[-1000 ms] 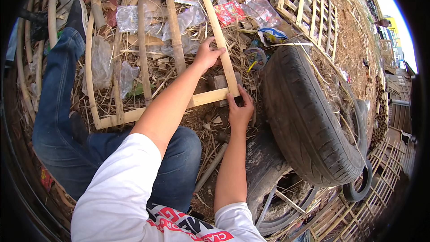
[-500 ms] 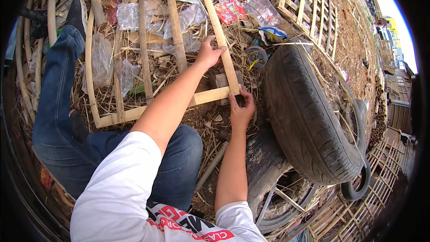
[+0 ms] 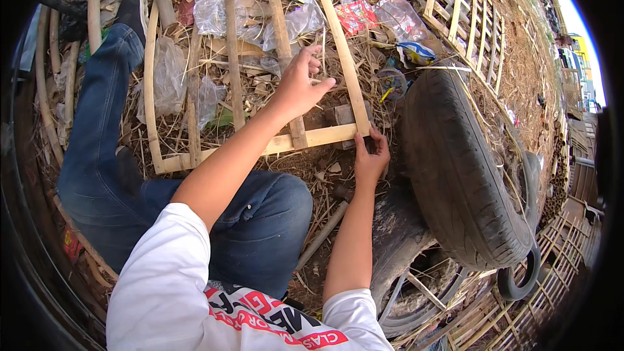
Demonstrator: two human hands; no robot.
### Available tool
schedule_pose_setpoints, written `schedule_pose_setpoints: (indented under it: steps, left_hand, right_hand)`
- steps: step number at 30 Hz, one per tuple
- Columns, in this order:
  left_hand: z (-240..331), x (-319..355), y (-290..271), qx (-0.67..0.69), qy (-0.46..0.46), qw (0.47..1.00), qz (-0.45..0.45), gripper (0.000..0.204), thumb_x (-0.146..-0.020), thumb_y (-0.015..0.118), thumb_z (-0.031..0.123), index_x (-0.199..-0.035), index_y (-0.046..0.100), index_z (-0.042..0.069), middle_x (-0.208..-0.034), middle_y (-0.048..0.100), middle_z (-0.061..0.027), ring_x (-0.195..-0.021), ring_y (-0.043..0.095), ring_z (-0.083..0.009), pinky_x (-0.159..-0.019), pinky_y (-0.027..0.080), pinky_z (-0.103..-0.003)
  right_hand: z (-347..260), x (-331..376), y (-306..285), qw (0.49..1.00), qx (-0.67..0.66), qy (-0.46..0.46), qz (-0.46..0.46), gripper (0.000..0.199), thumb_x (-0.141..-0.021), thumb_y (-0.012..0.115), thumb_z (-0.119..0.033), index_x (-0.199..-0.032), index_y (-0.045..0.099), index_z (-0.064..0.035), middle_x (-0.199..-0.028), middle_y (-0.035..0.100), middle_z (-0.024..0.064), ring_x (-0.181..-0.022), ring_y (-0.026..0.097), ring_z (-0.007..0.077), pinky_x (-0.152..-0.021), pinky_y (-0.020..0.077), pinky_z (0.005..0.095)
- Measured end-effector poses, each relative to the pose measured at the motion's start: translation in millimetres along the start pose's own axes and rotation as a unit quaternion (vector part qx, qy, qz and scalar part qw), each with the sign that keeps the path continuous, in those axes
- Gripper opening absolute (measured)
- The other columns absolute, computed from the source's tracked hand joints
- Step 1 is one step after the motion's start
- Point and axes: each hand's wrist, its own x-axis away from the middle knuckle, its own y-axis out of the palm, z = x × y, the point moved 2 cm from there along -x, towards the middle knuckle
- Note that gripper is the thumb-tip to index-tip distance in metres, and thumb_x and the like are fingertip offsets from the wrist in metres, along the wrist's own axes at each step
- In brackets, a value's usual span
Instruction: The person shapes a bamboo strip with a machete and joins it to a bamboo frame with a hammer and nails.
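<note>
A bamboo frame (image 3: 227,149) of several long slats and one cross slat lies on straw-covered ground in front of me. My left hand (image 3: 298,88) hovers over it between the middle slat (image 3: 279,19) and the right slat (image 3: 338,39). Its fingers are apart and its thumb points at the right slat. My right hand (image 3: 370,159) grips the frame's near right corner, where the cross slat meets the right slat. My left leg in blue jeans (image 3: 97,130) stretches along the frame's left side.
A worn car tyre (image 3: 461,169) lies close to the right of my right hand. Clear plastic bags (image 3: 214,16) and a red wrapper (image 3: 356,16) litter the ground beyond the frame. A finished slatted panel (image 3: 468,19) lies at the upper right, and bamboo poles (image 3: 65,58) lie at the left.
My left hand has let go of the right slat and opened, shifting a little to the left. My right hand stays on the frame's corner.
</note>
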Motion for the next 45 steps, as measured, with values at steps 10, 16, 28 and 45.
schedule_pose_setpoints:
  steps: [10, 16, 28, 45]
  left_hand:
    - [-12.2, 163.2, -310.1, -0.229, -0.08, 0.944, 0.223, 0.054, -0.084, 0.069, 0.007, -0.133, 0.046, 0.009, -0.121, 0.054, -0.0114, -0.112, 0.054, -0.0216, -0.09, 0.046, -0.035]
    - [14.2, 237.1, -387.5, -0.489, -0.008, 0.84, 0.236, 0.05, -0.082, 0.068, 0.006, -0.128, 0.049, 0.006, -0.12, 0.054, -0.0162, -0.114, 0.053, -0.0305, -0.099, 0.041, -0.041]
    - [1.0, 281.1, -380.9, -0.613, -0.083, 0.76, 0.201, 0.057, -0.078, 0.071, 0.022, -0.128, 0.048, 0.008, -0.131, 0.047, -0.0143, -0.125, 0.043, -0.0325, -0.108, 0.03, -0.046]
    - [2.5, 284.6, -373.8, -0.607, -0.066, 0.769, 0.189, 0.051, -0.077, 0.071, 0.021, -0.123, 0.051, 0.008, -0.126, 0.051, -0.0139, -0.125, 0.044, -0.0294, -0.106, 0.032, -0.043]
  right_hand:
    - [4.0, -0.5, 6.0, 0.999, -0.001, -0.04, -0.006, 0.025, -0.08, 0.073, -0.001, -0.1, 0.058, 0.0029, -0.12, 0.062, 0.0196, -0.111, 0.058, 0.0229, -0.099, 0.0414, 0.0341]
    - [3.9, -4.4, 6.1, 0.999, 0.017, -0.033, -0.004, 0.035, -0.08, 0.074, -0.005, -0.108, 0.055, 0.0044, -0.114, 0.062, 0.0155, -0.11, 0.057, 0.0227, -0.097, 0.0426, 0.0339]
    - [-7.4, -9.7, 4.4, 0.997, 0.037, -0.038, -0.048, 0.048, -0.076, 0.078, -0.006, -0.116, 0.053, 0.0052, -0.11, 0.061, 0.0138, -0.105, 0.058, 0.0215, -0.093, 0.0441, 0.0319]
    - [-43.6, 217.5, -23.4, 0.99, 0.126, 0.059, 0.031, 0.072, -0.078, 0.075, -0.01, -0.138, 0.036, 0.0008, -0.137, 0.045, 0.0204, -0.122, 0.05, 0.031, -0.093, 0.0444, 0.0403]
